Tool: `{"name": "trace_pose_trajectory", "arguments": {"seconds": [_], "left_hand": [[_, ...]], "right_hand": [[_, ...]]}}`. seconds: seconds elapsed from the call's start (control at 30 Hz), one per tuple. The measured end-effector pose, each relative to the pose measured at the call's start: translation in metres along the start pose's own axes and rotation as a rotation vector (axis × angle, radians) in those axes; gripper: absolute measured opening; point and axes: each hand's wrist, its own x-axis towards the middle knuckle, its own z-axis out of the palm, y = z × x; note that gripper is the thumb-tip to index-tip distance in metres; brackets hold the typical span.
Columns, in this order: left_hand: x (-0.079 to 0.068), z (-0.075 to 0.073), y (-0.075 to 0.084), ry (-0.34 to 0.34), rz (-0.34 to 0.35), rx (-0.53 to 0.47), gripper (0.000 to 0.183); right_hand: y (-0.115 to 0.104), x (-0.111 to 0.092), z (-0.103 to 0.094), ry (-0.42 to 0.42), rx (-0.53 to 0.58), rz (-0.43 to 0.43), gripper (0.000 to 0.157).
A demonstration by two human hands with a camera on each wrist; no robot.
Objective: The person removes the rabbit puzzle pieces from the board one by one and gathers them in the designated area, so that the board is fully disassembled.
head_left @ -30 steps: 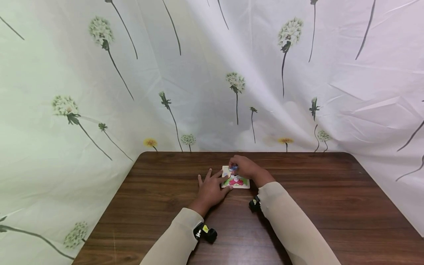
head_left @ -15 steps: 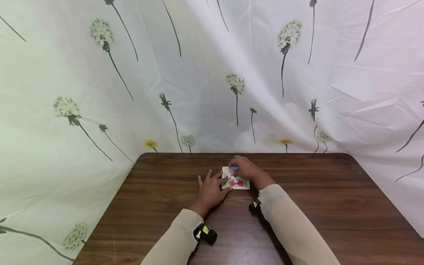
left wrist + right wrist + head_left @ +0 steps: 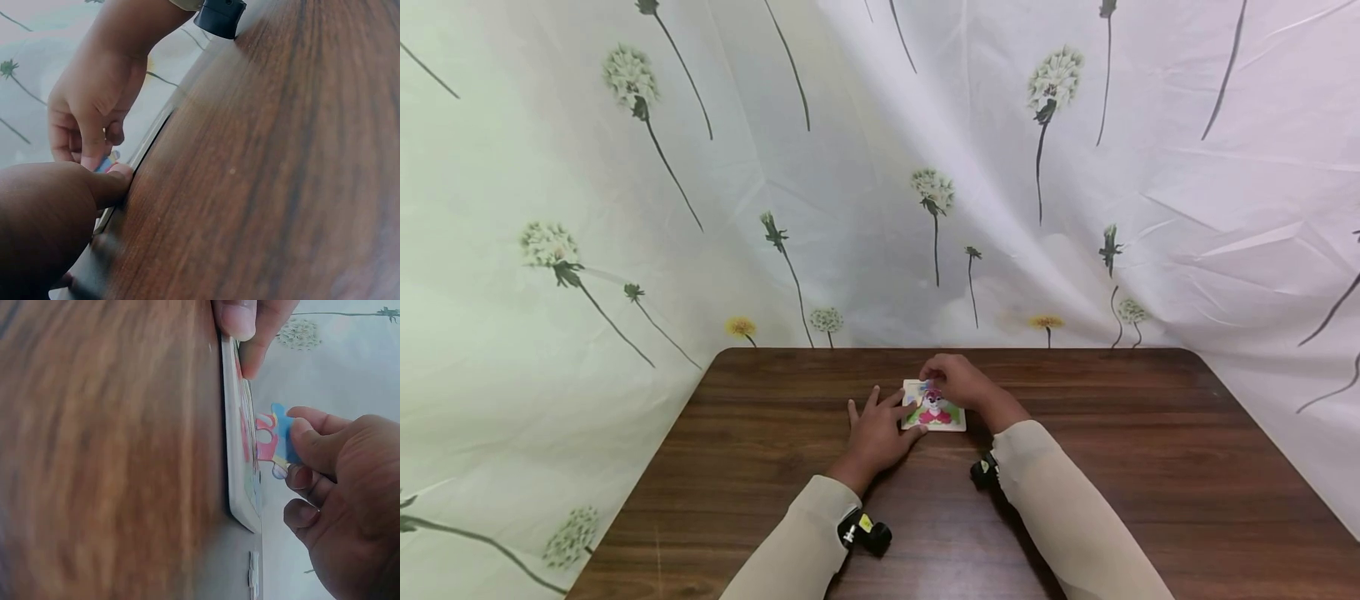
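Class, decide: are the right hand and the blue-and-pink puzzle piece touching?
Touching. The right wrist view shows the right hand pinching the blue-and-pink puzzle piece, thumb against its blue end.

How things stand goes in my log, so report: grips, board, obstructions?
Left grip spread on picture board. Right grip pinching blue-and-pink piece over it, contact unclear. Left fingers partly cover board.

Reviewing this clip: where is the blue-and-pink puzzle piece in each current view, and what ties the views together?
Head: puzzle piece slightly right of and below centre, partly covered by the right hand.
Left wrist: puzzle piece left of centre, a sliver beyond the left hand.
Right wrist: puzzle piece right of centre, plainly visible.
Shared landmark: the right hand, at the piece in all three.
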Motion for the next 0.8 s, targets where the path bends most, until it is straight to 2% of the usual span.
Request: {"name": "trace_pose_trajectory", "arguments": {"seconds": [0.27, 0.6, 0.8], "left_hand": [[0.001, 0.001, 0.0, 0.007, 0.0, 0.001, 0.049], [0.0, 0.001, 0.001, 0.003, -0.008, -0.001, 0.049], [0.001, 0.002, 0.001, 0.005, -0.01, 0.006, 0.049]], "right_hand": [[0.005, -0.006, -0.004, 0.065, 0.089, -0.007, 0.017], [0.01, -0.016, -0.012, 0.096, 0.08, -0.022, 0.02], [0.015, -0.02, -0.017, 0.078, 0.068, -0.049, 0.025]]}}
